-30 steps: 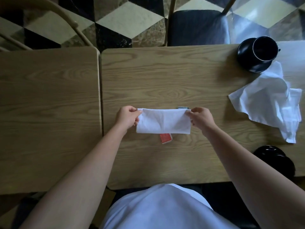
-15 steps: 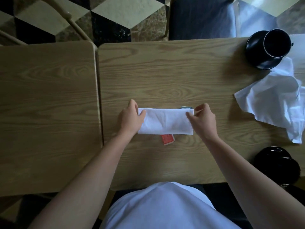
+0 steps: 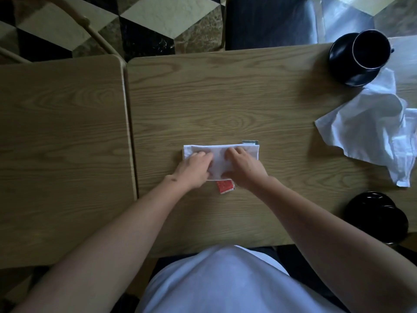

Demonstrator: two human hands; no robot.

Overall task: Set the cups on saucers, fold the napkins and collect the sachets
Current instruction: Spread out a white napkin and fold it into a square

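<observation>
Both hands are down flat on the folded napkin point(image 3: 222, 160) in the middle of the surface point(image 3: 225, 105). The left hand point(image 3: 195, 170) presses its left half with fingers spread, grasping nothing; the right hand point(image 3: 244, 169) presses the right half the same way, palm down and fingers loose. A red sachet point(image 3: 225, 186) pokes out from under the napkin's near edge, between the two wrists. At the far right corner of the napkin a greenish sachet point(image 3: 250, 142) peeks out, mostly covered. Over at the far right a black cup point(image 3: 371, 49) sits on a black saucer point(image 3: 338, 57). Just below it lies a crumpled napkin point(image 3: 370, 132), one corner touching the saucer. At the near right edge there is more black crockery point(image 3: 376, 216), possibly a cup on a saucer, too dark to say.
</observation>
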